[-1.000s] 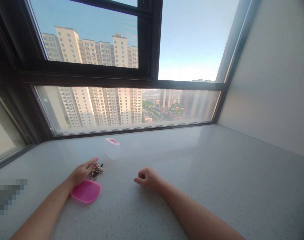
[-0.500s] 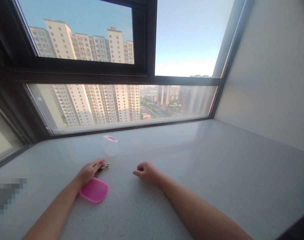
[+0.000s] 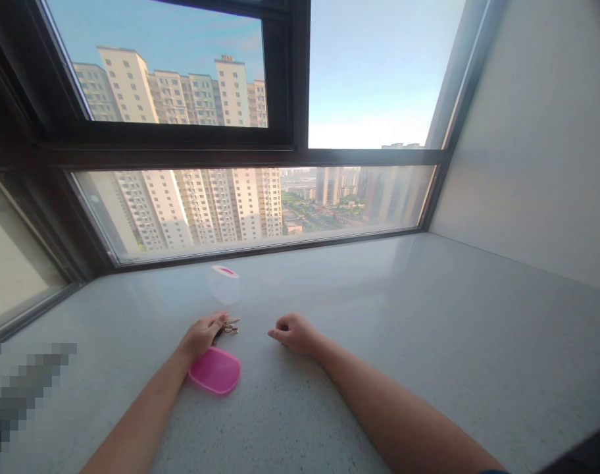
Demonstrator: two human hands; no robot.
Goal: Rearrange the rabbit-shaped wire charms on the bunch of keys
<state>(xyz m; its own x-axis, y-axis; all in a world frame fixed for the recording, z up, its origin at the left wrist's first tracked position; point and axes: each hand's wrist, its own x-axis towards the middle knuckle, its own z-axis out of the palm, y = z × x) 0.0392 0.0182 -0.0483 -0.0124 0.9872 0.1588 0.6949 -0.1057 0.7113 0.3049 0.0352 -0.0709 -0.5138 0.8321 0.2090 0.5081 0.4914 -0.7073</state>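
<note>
My left hand (image 3: 204, 337) rests low over the counter, its fingers closed on a bunch of small shiny metal pieces (image 3: 231, 324). They look like keys, but the palm hides part of them. Right by that wrist lies a flat pink lid (image 3: 216, 371) with rounded corners. My right hand (image 3: 297, 334) is curled into a loose fist on the counter, thumb pointing left, and nothing shows in it. Beyond my left hand stands a translucent container (image 3: 225, 289) with a white and pink top.
A pale speckled counter (image 3: 408, 342) carries all these things. Dark window frames (image 3: 181, 139) edge it at the back and left, and a white wall (image 3: 541, 145) rises on the right. At the lower left a patch (image 3: 28, 395) is pixelated.
My left hand has shifted right with the metal pieces, and the pink lid has moved right too. My right hand stays nearly in place. The whole view has turned slightly.
</note>
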